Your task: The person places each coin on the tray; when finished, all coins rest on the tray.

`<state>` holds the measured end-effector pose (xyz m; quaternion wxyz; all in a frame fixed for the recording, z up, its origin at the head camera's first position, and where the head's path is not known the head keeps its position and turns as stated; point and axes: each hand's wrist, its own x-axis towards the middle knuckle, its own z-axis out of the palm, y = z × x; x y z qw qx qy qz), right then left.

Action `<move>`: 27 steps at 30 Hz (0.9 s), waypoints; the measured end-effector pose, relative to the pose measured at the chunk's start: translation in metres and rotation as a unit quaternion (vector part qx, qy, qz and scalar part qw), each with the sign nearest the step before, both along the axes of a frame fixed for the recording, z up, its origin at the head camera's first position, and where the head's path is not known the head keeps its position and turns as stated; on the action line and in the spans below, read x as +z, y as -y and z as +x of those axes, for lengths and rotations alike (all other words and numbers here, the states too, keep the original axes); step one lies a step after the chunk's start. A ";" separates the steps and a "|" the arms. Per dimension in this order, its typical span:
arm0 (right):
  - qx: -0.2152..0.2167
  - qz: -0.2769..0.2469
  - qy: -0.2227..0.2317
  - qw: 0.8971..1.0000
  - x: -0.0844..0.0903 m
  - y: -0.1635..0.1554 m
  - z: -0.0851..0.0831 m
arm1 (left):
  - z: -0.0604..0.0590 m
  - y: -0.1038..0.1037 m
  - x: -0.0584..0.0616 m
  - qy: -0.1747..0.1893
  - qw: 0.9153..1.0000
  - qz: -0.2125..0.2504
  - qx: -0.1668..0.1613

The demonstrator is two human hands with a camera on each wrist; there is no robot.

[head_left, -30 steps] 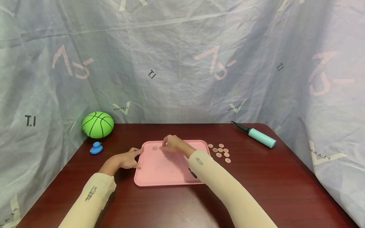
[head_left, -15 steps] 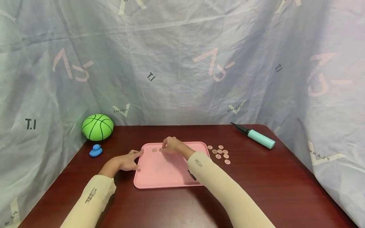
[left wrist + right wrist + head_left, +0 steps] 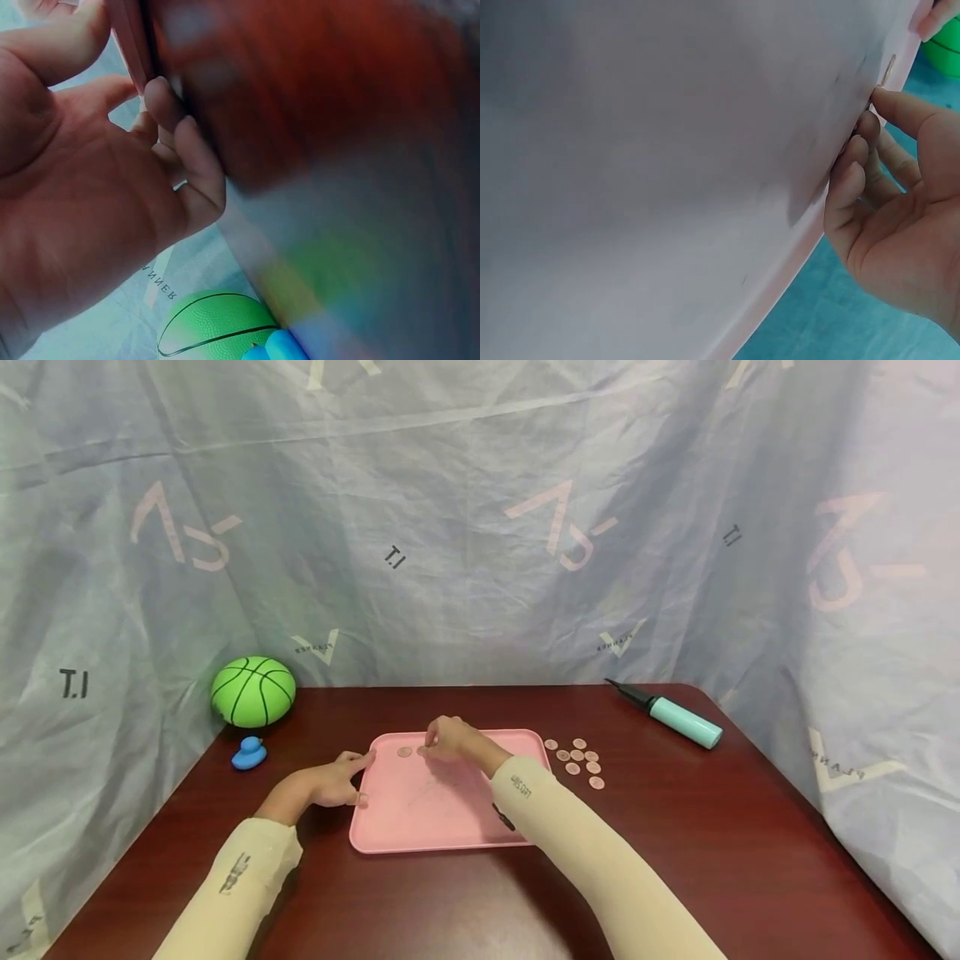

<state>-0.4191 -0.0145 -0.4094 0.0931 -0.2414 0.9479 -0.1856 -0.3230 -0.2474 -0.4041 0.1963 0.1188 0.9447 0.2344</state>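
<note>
A pink tray [image 3: 420, 827] lies on the dark red table, with a round copper-coloured coin [image 3: 405, 752] flat near its far left corner. Just right of that coin, my right hand [image 3: 453, 739] pinches a second coin [image 3: 422, 751] low against the tray; its fingers cover most of it. The right wrist view shows these fingertips at the tray surface, with the first coin [image 3: 887, 69] just beyond them. My left hand [image 3: 333, 781] holds the tray's left edge. Up close in the left wrist view, its fingers [image 3: 199, 161] curl at the rim [image 3: 129, 45].
Several similar coins [image 3: 577, 755] lie loose on the table right of the tray. A green ball [image 3: 253, 692] and a blue toy duck [image 3: 249, 753] sit at the left edge. A turquoise hand pump [image 3: 684, 722] lies at the back right. A printed cloth [image 3: 465, 610] hangs behind.
</note>
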 end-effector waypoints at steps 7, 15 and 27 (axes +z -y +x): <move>0.000 0.008 0.000 1.000 0.000 -0.003 0.001 | 0.000 -0.001 0.000 0.000 1.000 0.003 -0.005; 0.002 0.005 -0.001 1.000 0.007 0.004 0.002 | 0.005 0.006 0.002 -0.010 1.000 0.014 -0.008; 0.027 -0.066 -0.015 0.997 0.018 -0.062 -0.018 | 0.005 -0.001 0.002 -0.009 1.000 0.018 -0.009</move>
